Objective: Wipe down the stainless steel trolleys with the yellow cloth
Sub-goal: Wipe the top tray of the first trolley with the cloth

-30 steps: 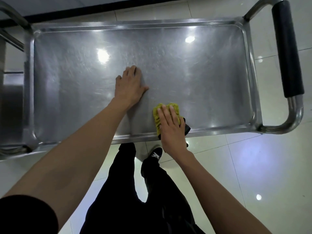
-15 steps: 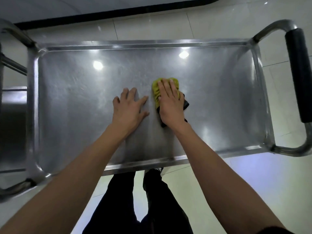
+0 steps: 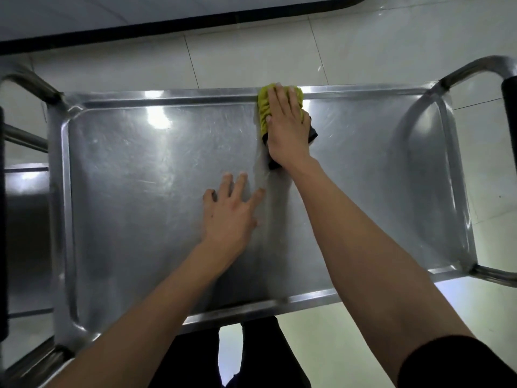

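Note:
A stainless steel trolley (image 3: 126,175) with a raised rim fills the view, its top tray shiny and scratched. My right hand (image 3: 286,127) lies flat on the yellow cloth (image 3: 263,110), pressing it against the tray's far rim; a dark underside of the cloth shows by my wrist. My left hand (image 3: 229,214) rests flat on the middle of the tray, fingers spread, holding nothing.
The trolley's right handle with a black grip (image 3: 509,107) curves at the right edge. Another steel trolley (image 3: 25,208) stands against the left side. Pale floor tiles (image 3: 363,51) and a dark wall base (image 3: 167,26) lie beyond. My dark trousers (image 3: 251,354) show below the near rim.
My right hand has pushed the cloth from the tray's near edge across the middle to the far rim. My left hand has stayed flat near the centre.

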The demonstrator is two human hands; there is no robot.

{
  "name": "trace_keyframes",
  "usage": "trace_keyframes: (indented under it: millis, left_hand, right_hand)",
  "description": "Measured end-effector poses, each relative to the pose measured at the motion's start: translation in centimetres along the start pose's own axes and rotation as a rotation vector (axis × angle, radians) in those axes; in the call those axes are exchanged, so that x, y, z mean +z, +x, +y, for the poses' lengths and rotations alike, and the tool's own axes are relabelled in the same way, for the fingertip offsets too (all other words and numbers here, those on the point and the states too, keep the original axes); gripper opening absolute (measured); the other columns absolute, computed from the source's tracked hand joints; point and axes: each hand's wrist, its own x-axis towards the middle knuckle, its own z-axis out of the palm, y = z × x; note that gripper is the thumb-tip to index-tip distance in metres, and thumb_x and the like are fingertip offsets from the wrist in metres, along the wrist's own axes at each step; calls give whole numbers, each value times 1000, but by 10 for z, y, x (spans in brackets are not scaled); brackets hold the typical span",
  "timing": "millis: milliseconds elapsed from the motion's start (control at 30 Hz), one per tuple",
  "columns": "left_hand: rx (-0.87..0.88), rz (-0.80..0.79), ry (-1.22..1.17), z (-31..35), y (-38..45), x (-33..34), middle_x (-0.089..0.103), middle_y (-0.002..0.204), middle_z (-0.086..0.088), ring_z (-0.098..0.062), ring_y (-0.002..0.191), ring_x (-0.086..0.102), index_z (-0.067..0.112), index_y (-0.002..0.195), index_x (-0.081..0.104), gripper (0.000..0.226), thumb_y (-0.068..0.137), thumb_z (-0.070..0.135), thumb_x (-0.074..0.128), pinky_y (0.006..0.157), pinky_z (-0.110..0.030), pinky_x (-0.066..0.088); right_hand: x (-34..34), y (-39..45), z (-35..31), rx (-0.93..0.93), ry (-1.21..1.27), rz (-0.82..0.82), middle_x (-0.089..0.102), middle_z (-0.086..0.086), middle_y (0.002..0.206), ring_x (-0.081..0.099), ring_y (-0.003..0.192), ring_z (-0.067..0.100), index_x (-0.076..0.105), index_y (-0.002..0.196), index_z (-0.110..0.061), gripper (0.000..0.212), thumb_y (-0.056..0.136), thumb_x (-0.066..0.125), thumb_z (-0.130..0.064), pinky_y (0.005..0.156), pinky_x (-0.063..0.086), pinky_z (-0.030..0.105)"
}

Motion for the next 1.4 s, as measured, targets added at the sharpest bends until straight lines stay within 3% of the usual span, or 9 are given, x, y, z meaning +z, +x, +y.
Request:
trace_keyframes:
  millis: [200, 333, 567, 800, 933, 1100, 1200, 1400]
  left_hand:
    - [-60, 39, -20, 1, -3, 0, 17, 164, 0, -25, 151, 15, 17, 154, 23, 89, 87, 61, 61, 108, -47, 31]
    - [-53, 93, -46, -1, -4, 4, 24, 162, 1, -24, 149, 21, 17, 152, 31, 88, 83, 60, 65, 107, -48, 32]
    - [-97, 119, -79, 5, -13, 13, 19, 163, -4, -28, 151, 13, 18, 153, 26, 89, 84, 56, 67, 113, -49, 26]
    - [-227, 132, -120, 16, -39, 19, 24, 156, -6, -32, 147, 15, 25, 145, 35, 74, 86, 56, 67, 110, -65, 26]
    - [-293, 85, -115, 17, -43, 21, 14, 160, -13, -46, 148, 4, 36, 145, 30, 71, 86, 62, 61, 108, -78, 9]
    - [-293, 95, -83, 8, -44, 18, 27, 152, -15, -44, 142, 20, 28, 147, 27, 83, 83, 71, 57, 107, -76, 16]
    - [-275, 156, -75, -5, -45, 15, 36, 150, -7, -36, 138, 30, 16, 143, 37, 80, 85, 68, 56, 108, -73, 23]
    - [-137, 186, -42, -30, -42, 17, 33, 149, 2, -32, 136, 24, 21, 141, 38, 66, 91, 61, 52, 104, -76, 24]
  right_hand:
    - [5, -51, 17, -41, -34, -32, 4, -4, 167, 0, 154, 19, 10, 159, -23, 58, 105, 31, -22, 119, 19, 47]
    - [14, -119, 26, -43, -1, -75, 0, -6, 167, -4, 154, 18, 7, 159, -25, 59, 106, 32, -25, 121, 14, 49]
    - [37, -272, 33, -99, -9, -84, 1, -6, 167, -3, 154, 19, 8, 159, -26, 70, 100, 46, -24, 118, 21, 53]
    - [57, -365, 29, -107, -34, -93, -3, -4, 167, -4, 154, 21, 7, 159, -23, 83, 94, 58, -17, 120, 16, 52]
    - [56, -373, 27, -97, -22, -91, -3, -4, 167, -6, 154, 21, 8, 159, -23, 75, 97, 49, -15, 121, 12, 50]
    - [48, -358, 23, -104, -27, -145, -4, -4, 167, -7, 154, 22, 5, 159, -23, 74, 88, 26, -16, 119, 13, 52]
    - [48, -341, 19, -101, -20, -127, -1, -4, 167, -5, 154, 22, 5, 159, -24, 75, 88, 28, -17, 118, 15, 52]
    - [50, -271, 0, -82, -5, -48, 8, -3, 166, 3, 153, 24, 11, 158, -25, 72, 94, 44, -16, 113, 22, 54]
